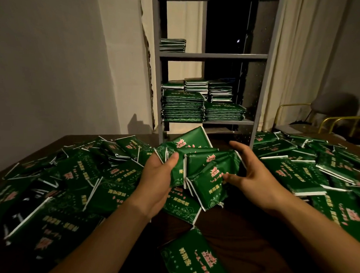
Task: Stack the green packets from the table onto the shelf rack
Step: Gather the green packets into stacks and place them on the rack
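- Your left hand (160, 177) grips a fanned bunch of green packets (196, 167) at centre frame, thumb curled over the bunch's left edge, the other fingers hidden beneath.
- Your right hand (253, 175) sits at the bunch's right side, fingers spread and loosely bent, thumb tip touching the front packet's face; it clamps nothing.
- The held packets lean different ways: the rear one tilts toward the upper right of the frame, and the front one's long axis runs toward the lower right.
- Each face carries a pink emblem and yellowish characters, too blurred to read.
- More loose packets (75, 183) cover the dark table (222, 236) across the lower frame, lying at all angles.
- On the grey shelf rack (213, 55), upper centre, stacked packets (183, 108) lie flat on the lower shelf, and a small stack (172, 45) is on the shelf above.
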A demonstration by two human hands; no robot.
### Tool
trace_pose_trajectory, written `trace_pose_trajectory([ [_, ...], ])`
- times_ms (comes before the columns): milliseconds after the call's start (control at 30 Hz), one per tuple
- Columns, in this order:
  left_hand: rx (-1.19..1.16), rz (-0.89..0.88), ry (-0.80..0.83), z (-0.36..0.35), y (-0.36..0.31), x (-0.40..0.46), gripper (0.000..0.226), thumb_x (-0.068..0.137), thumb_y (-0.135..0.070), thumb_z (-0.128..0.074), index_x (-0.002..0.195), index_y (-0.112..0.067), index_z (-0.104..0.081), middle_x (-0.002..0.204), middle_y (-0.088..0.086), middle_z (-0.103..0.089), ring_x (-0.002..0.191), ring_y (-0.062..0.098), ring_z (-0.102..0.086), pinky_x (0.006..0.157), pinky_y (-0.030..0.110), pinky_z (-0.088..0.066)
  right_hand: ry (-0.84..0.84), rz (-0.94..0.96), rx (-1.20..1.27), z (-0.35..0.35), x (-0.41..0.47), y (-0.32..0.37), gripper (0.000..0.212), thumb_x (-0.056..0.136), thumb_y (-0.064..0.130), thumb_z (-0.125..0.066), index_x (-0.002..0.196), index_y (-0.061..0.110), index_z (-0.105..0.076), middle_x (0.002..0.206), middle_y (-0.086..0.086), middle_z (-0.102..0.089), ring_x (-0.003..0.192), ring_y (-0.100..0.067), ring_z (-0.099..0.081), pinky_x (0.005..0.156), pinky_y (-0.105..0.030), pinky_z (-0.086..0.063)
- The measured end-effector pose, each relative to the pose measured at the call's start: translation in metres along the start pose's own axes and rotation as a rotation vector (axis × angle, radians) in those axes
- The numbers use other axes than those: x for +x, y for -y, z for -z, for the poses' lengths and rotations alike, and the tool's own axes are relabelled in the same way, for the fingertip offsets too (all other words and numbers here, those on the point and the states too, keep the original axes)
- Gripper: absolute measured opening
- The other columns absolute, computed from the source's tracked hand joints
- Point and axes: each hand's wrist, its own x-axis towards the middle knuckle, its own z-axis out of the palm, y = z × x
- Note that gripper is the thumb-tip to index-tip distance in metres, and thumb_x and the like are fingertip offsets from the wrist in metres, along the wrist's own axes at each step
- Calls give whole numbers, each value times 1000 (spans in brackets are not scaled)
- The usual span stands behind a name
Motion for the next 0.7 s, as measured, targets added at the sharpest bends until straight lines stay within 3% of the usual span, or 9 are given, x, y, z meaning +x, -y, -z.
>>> trace_pose_trajectory([
  [100, -47, 15, 43, -4, -2, -4, 25, 104, -10, -49, 125, -10, -62, 115, 10, -75, 108, 27, -71, 99, 49, -53, 12, -17, -106, -2, -3, 3, 83, 92, 11, -67, 155, 39, -20, 163, 11, -21, 144, -4, -13, 114, -31, -18],
  [167, -29, 37, 92, -4, -2, -6, 33, 102, -24, -55, 132, -11, -57, 122, 8, -72, 115, 26, -68, 107, 51, -47, -5, -3, -102, -4, -4, 6, 80, 95, 13, -64, 156, 38, -18, 159, 14, -26, 141, 0, -19, 111, -24, -22],
  [200, 49, 45, 116, -4, -1, -8, 49, 96, -38, -63, 137, -14, -51, 128, 4, -68, 120, 22, -64, 110, 50, -43, -18, -2, -63, -6, -4, 7, 77, 96, 12, -63, 155, 37, -20, 151, 19, -34, 132, 9, -27, 107, -14, -26],
  [267, 299, 10, 174, -4, 4, -11, 84, 75, -52, -83, 141, -20, -42, 134, -3, -61, 123, 14, -59, 109, 44, -44, -16, -8, 42, -12, -3, 5, 70, 95, 9, -62, 151, 34, -28, 132, 26, -49, 105, 25, -49, 84, 0, -42],
  [300, 376, -36, 181, -4, 6, -10, 82, 73, -43, -87, 138, -20, -43, 130, -4, -64, 117, 10, -64, 104, 38, -50, 7, -6, 98, -15, -2, 4, 65, 95, 8, -63, 147, 32, -32, 125, 23, -57, 97, 23, -57, 77, -2, -46],
  [367, 404, -116, 184, -3, 5, -9, 53, 81, -15, -83, 124, -21, -53, 114, -4, -73, 101, 7, -71, 87, 28, -58, 68, -9, 202, -17, -1, 2, 54, 91, 2, -66, 135, 25, -44, 112, 9, -70, 97, 4, -68, 76, -11, -53],
  [467, 407, -207, 185, 4, -1, -4, 36, 83, -3, -78, 112, -19, -64, 102, -3, -78, 95, 14, -75, 85, 35, -60, 83, 39, 224, -10, 2, 5, 46, 82, -4, -72, 122, 11, -57, 108, -4, -75, 102, -19, -72, 79, -22, -58],
  [600, 307, -266, 95, 11, -3, 1, 33, 90, -9, -67, 118, -24, -56, 111, -1, -72, 94, 9, -71, 74, 29, -59, -21, 68, 115, -16, 5, 6, 43, 73, 11, -82, 112, 16, -65, 108, -1, -75, 102, -15, -71, 87, -37, -60],
  [700, 238, -240, -17, 10, 0, 2, 39, 81, -9, -54, 118, -22, -52, 113, 5, -61, 98, 24, -65, 74, 45, -59, 29, 88, -64, -33, 3, 3, 58, 73, 18, -86, 122, 27, -57, 111, 9, -71, 106, -4, -67, 97, -36, -56],
])
